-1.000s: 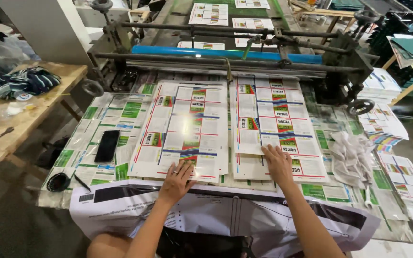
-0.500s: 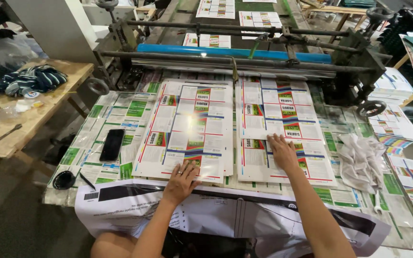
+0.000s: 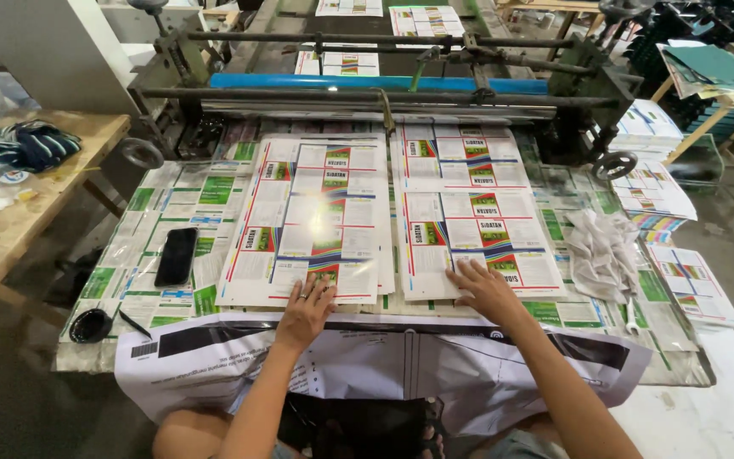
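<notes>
The left hand (image 3: 306, 303) lay flat, fingers spread, on the left stack of printed sheets (image 3: 312, 217) at the table's (image 3: 673, 353) near edge; the right hand (image 3: 484, 289), likewise spread, pressed the right stack (image 3: 469, 208). A black phone (image 3: 177, 256) lay leftward, crumpled rags (image 3: 601, 246) rightward.

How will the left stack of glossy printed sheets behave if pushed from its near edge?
The left stack shows glare, so probably slick: top sheets may slide and fan. Sheets look thin, likely floppy singly. The left hand rests on its near edge.

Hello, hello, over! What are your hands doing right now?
Left hand flat on the left stack of printed sheets. Right hand flat on the right stack. Black phone lies off left, crumpled cloth off right; neither blocks the hands.
</notes>
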